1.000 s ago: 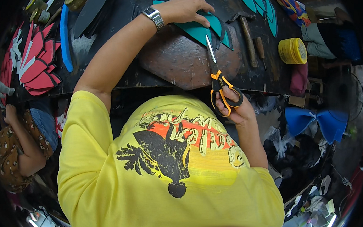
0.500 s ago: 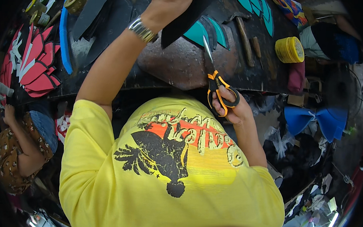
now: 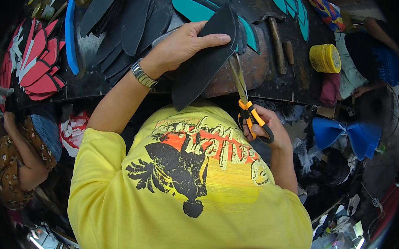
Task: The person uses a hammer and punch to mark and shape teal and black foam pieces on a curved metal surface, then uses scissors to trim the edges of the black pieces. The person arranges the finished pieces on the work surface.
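My left hand (image 3: 186,44) pinches a black leaf-shaped foam piece (image 3: 203,65), thumb on top and fingers hidden beneath. The piece slants from upper right down toward my shirt. In my right hand (image 3: 270,124) are scissors (image 3: 247,104) with orange and black handles. Their blades point up and reach the right edge of the black piece; whether they bite into it I cannot tell. Behind it lie teal leaf-shaped pieces (image 3: 193,9) with dark edging. A brown rounded slab (image 3: 252,75) shows beneath the black piece and the blades.
A hammer (image 3: 277,45) and a short wooden-handled tool (image 3: 289,52) lie right of the slab, near a yellow tub (image 3: 324,58). Black pieces (image 3: 135,20), a blue strip (image 3: 71,34) and red pieces (image 3: 42,78) are leftward. Another person's arm (image 3: 26,155) is at far left.
My left hand has come down and nearer with the black piece, uncovering the black pieces behind. The scissors have moved slightly right and down, their tips now at the piece's edge.
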### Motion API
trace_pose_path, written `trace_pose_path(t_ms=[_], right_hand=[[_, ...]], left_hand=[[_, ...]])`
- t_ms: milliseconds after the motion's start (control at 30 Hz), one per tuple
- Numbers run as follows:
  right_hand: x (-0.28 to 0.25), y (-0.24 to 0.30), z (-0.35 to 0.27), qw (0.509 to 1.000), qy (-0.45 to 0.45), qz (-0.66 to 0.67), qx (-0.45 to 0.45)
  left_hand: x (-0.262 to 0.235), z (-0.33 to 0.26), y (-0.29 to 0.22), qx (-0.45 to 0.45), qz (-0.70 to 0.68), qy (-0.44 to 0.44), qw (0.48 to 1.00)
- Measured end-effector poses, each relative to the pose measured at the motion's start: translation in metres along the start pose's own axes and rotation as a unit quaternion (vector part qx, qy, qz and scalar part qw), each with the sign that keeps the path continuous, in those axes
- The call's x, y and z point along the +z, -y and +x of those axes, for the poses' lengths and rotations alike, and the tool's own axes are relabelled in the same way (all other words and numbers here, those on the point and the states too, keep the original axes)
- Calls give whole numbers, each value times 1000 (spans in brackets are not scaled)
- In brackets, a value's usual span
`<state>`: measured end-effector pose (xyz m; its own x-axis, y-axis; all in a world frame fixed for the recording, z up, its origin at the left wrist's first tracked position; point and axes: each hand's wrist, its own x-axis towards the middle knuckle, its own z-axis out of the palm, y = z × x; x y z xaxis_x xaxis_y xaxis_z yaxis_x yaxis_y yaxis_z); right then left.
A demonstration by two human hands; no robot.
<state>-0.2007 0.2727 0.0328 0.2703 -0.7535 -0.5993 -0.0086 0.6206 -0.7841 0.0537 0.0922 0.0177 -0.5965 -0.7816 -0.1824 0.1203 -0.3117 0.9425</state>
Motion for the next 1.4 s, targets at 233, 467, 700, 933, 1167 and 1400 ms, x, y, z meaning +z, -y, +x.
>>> trace_pose_path(t_ms=[233, 467, 700, 933, 1167, 1400], right_hand=[[-9, -5, -6, 1000, 2, 8, 3], [-18, -13, -4, 997, 13, 78, -13], [-15, -12, -2, 996, 14, 81, -16], [-13, -14, 0, 995, 13, 95, -17], [-16, -17, 3, 995, 26, 96, -23], [-18, -21, 5, 996, 15, 82, -38]], left_hand=[[-4, -2, -2, -4, 32, 50, 998], [-3, -9, -12, 1, 21, 71, 997], [-5, -10, -15, -4, 43, 74, 996], [-5, -8, -11, 8, 55, 69, 996], [-6, -8, -9, 4, 49, 77, 996], [-9, -8, -11, -28, 21, 89, 995]])
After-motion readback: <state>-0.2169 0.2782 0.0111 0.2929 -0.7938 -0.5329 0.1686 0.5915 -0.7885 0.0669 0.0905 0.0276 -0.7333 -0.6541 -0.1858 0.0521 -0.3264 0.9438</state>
